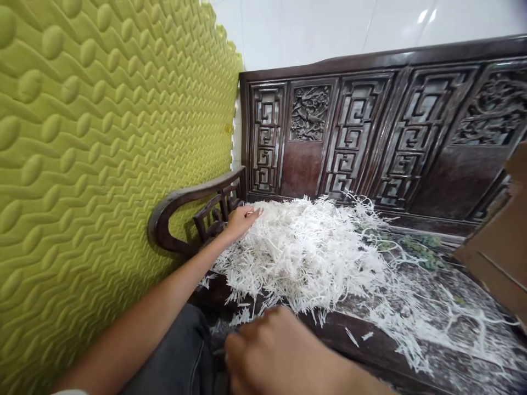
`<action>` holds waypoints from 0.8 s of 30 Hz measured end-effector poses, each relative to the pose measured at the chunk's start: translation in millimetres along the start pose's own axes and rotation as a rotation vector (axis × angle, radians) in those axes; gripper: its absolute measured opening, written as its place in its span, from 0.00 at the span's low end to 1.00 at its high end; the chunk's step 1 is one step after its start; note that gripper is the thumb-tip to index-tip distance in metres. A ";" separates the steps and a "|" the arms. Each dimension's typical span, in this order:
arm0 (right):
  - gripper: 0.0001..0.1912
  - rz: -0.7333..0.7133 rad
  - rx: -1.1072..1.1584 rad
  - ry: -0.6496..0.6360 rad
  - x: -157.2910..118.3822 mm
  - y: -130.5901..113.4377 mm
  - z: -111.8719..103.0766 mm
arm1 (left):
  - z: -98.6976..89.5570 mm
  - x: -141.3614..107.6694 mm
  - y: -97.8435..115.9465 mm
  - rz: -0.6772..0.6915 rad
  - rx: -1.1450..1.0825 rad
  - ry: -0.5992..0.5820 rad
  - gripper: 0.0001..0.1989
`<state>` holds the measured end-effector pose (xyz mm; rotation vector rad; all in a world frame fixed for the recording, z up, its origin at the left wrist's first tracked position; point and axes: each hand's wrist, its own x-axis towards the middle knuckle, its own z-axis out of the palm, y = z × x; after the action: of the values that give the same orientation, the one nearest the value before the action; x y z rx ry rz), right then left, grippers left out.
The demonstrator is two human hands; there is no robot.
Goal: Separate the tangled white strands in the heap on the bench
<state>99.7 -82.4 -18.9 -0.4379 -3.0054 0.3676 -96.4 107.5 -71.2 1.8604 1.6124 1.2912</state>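
A large heap of white, feathery plastic-looking sprigs [304,252] lies on the seat of a dark carved wooden bench [302,170]. At the heap's left end, beside the armrest, my left hand [242,219] has its fingers closed in a pinch on a white sprig. My right hand [272,345] is near the front edge of the seat, low in the view and closer to the camera. Its fingers are curled under, and what they hold, if anything, is hidden.
Yellow textured foam matting [102,137] fills the left side. A curved wooden armrest [164,219] stands beside the heap. At the right edge is a cardboard box [498,247]. Loose sprigs and green pieces [420,249] lie on the seat's right part.
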 end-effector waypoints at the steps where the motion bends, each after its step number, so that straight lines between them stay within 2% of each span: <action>1: 0.05 0.079 -0.017 0.068 -1.7 13.8 -3.4 | 1.5 -2.9 8.5 0.025 -0.011 -0.035 0.24; 3: 0.10 0.303 -0.005 0.216 -6.9 42.0 -9.7 | 2.7 -8.3 24.4 0.069 -0.041 -0.088 0.24; 5: 0.15 0.448 0.038 0.335 -12.0 68.2 -14.6 | 2.2 -13.3 37.7 0.106 -0.060 -0.121 0.24; 7: 0.13 0.580 0.126 0.467 -15.9 90.0 -19.0 | 1.2 -18.2 48.9 0.145 -0.028 -0.127 0.24; 10: 0.21 0.743 0.178 0.654 -20.5 112.8 -25.6 | 1.1 -26.0 63.3 0.210 0.094 -0.118 0.23; 12: 0.28 0.779 0.187 0.701 -23.3 122.1 -28.0 | 2.1 -31.7 72.1 0.259 0.159 -0.146 0.22; 14: 0.29 0.741 0.207 0.679 -25.1 127.3 -27.6 | 3.3 -36.8 79.4 0.308 0.203 -0.197 0.21; 17: 0.16 0.634 0.109 0.604 -24.3 126.1 -23.6 | 5.1 -39.9 84.5 0.371 0.273 -0.258 0.20; 20: 0.17 0.529 -0.080 0.549 -20.1 112.7 -22.5 | 7.7 -36.5 81.1 0.358 0.322 -0.243 0.21; 24: 0.12 0.228 -0.474 0.436 -17.8 89.1 -32.1 | 13.0 -34.1 78.0 0.306 0.281 -0.277 0.23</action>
<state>144.5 2.5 -10.7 -0.7812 -2.5910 -0.3939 -37.8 57.8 -32.3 2.4124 1.4615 0.8925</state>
